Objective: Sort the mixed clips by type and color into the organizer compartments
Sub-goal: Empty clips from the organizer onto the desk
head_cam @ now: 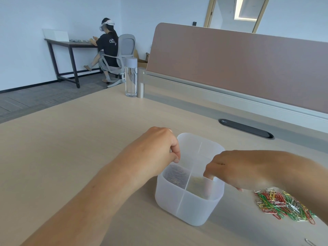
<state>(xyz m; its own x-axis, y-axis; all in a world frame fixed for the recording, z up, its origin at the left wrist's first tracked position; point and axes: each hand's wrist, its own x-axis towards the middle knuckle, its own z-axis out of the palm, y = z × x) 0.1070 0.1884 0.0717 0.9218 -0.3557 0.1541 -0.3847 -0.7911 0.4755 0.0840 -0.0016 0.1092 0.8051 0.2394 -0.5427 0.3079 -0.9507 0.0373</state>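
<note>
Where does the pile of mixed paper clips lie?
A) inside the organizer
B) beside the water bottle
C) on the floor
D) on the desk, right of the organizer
D: the clip pile lies on the desk right of the organizer, outside its walls.

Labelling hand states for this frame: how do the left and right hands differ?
Left hand sits at the organizer's left rim, fingers curled; right hand reaches over its right side, fingers pointing down into the near-right compartment. Whether either holds a clip is unclear. Both are bare, at the organizer.
</note>
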